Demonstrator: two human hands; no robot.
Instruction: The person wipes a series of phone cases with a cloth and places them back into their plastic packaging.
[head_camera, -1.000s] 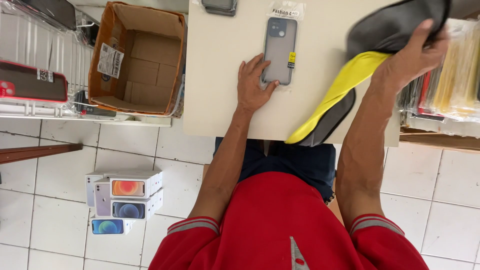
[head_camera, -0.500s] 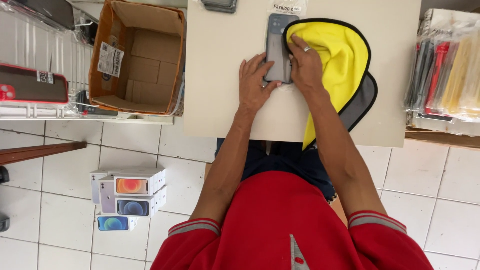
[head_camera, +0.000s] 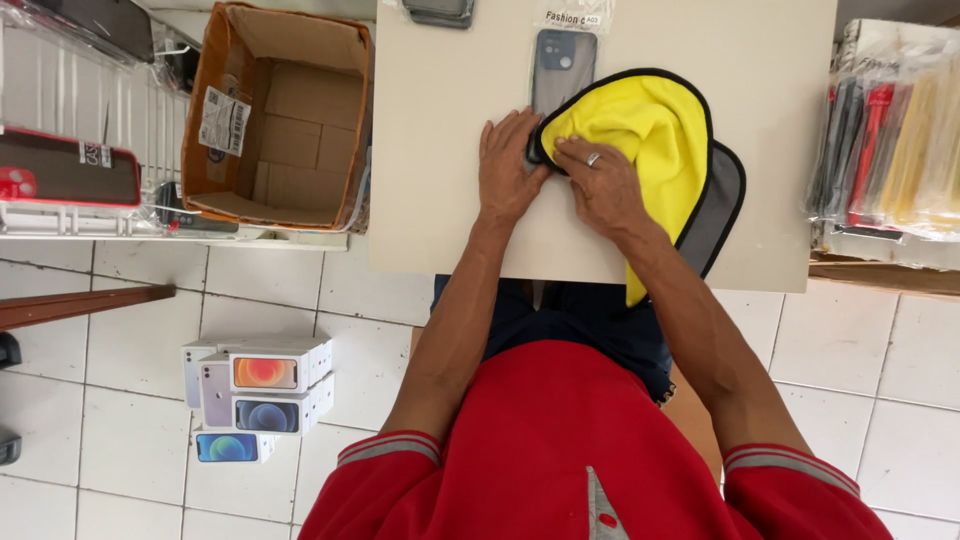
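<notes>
While left hand (head_camera: 508, 170) steadies, right hand (head_camera: 598, 185) presses yellow cloth (head_camera: 650, 135), seemingly over phone case (head_camera: 562, 62).

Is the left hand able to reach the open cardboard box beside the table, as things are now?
Probably yes. The left hand rests on the table next to the yellow cloth, and the cardboard box stands open on that same side, with nothing visible between them.

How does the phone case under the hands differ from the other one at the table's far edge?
The packaged phone case lies mostly in view, lengthwise, its near end under the yellow cloth and both hands; the far case is cut off by the frame and untouched. The packaged one has a printed header card. Both look grey.
</notes>
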